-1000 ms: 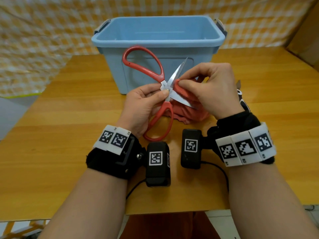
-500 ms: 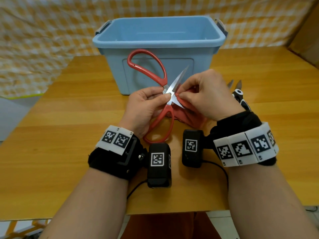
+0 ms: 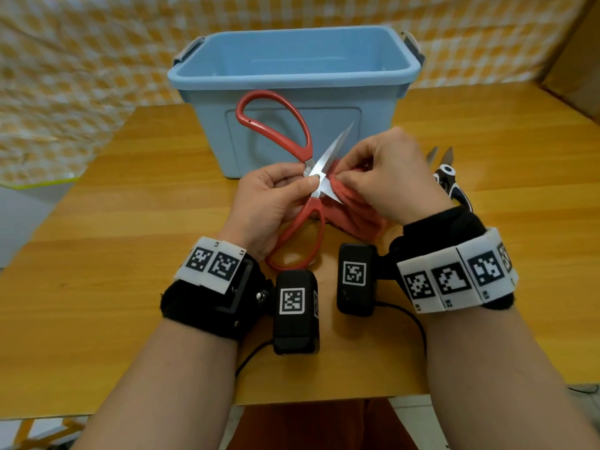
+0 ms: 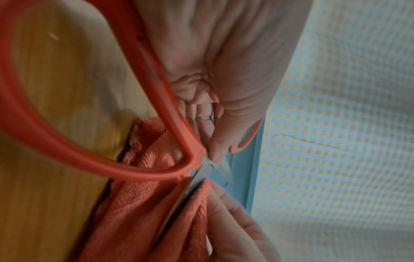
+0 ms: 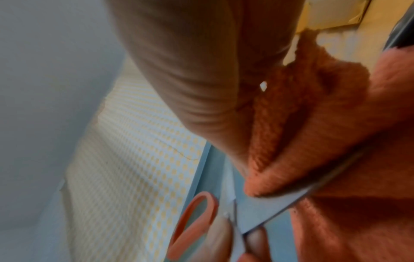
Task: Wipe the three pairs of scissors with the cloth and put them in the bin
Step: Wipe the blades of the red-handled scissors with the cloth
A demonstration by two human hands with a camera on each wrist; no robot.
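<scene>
Red-handled scissors [image 3: 285, 125] are held open in front of the blue bin [image 3: 292, 73]. My left hand [image 3: 272, 196] pinches them at the pivot, thumb on the metal. My right hand [image 3: 386, 177] pinches the orange-red cloth [image 3: 354, 216] folded around the lower blade. The upper blade points up and right, bare. In the left wrist view the scissors [image 4: 94, 156] loop over the cloth [image 4: 139, 212]. The right wrist view has the cloth [image 5: 336, 141] wrapped over the blade of the scissors [image 5: 268, 209]. A second pair, black-and-white handled scissors [image 3: 449, 180], lies on the table behind my right wrist.
The wooden table [image 3: 97, 254] stretches out left and right of my hands. The bin stands at the table's back centre, its inside looking bare. A checked yellow cloth [image 3: 65, 76] hangs behind. A cardboard box [image 3: 578, 60] sits at the far right.
My right hand with the cloth has slid along the lower blade toward the pivot. The scissors have shifted slightly right and lower, and the black-and-white pair has come into view.
</scene>
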